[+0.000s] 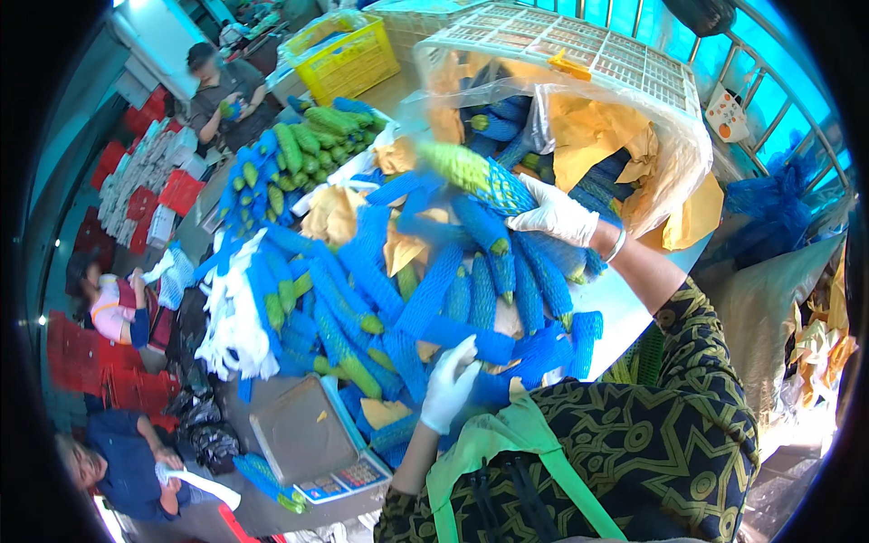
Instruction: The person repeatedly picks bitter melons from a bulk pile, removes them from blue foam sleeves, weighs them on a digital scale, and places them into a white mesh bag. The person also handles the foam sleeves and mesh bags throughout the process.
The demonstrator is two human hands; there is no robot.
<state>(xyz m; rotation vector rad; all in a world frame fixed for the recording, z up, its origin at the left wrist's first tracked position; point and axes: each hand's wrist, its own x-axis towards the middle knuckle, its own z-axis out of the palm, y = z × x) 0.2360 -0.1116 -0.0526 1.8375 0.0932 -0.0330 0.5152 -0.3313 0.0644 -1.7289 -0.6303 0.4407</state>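
Note:
My right hand (pixel 558 212), in a white glove, is closed around the lower end of a green bitter gourd (pixel 468 170). Blue foam netting covers that end, while the far tip is bare and blurred. Lower down, my gloved left hand (pixel 449 387) has its thumb and forefinger apart beside a blue foam net sleeve (pixel 468 338); nothing shows between them. Between and beyond both hands lies a heap of loose sleeves and netted gourds (pixel 483 292). Brown paper (pixel 333 216) sticks out among them.
A white plastic crate (pixel 563 34) on its side holds netted gourds and brown paper. Bare gourds (pixel 312 139) are piled at the far left. White strips (pixel 237 312) and a weighing scale (pixel 305 427) sit left. A yellow crate (pixel 346 58) stands behind. Several people work along the left.

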